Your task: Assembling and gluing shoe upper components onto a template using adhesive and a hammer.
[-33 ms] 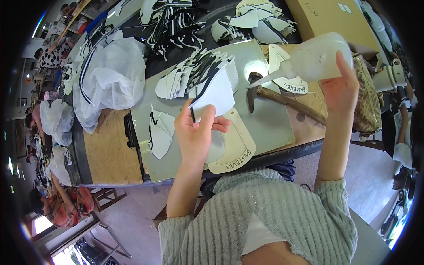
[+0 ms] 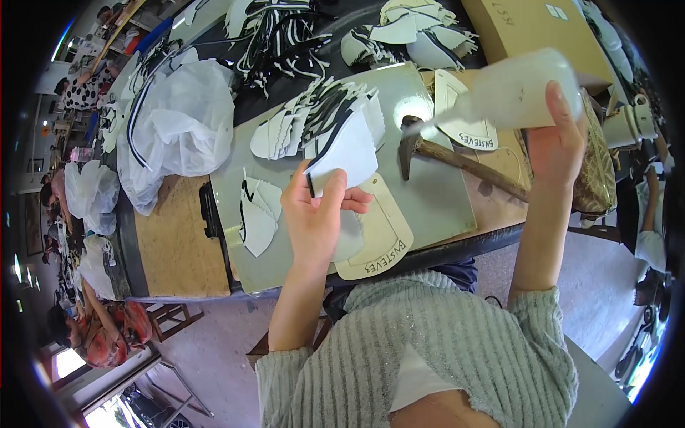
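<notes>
My left hand (image 2: pixel 314 214) pinches a white shoe-upper piece (image 2: pixel 349 153) with black edging between thumb and fingers. It is held over the grey board (image 2: pixel 435 207), in front of a fanned stack of similar pieces (image 2: pixel 285 128). To the right, my right hand (image 2: pixel 560 146) grips a translucent squeeze bottle (image 2: pixel 524 85). The bottle lies tilted in the air, its thin nozzle pointing left and down above the head of a hammer (image 2: pixel 464 165); motion blurs it. Beneath my left hand a cream template (image 2: pixel 389 242) rests on the board. Two loose white pieces (image 2: pixel 258 214) lie to its left.
Bundles of black-and-white strips (image 2: pixel 282 43) and more white pieces (image 2: pixel 421 32) lie at the back. A white plastic bag (image 2: pixel 182 121) sits at the left, a cardboard box (image 2: pixel 535 28) at the back right. Another cream template (image 2: pixel 464 118) lies behind the hammer. People sit farther left.
My right hand has shifted slightly right with the squeeze bottle, which is now blurred. My left hand and the white piece have hardly moved.
</notes>
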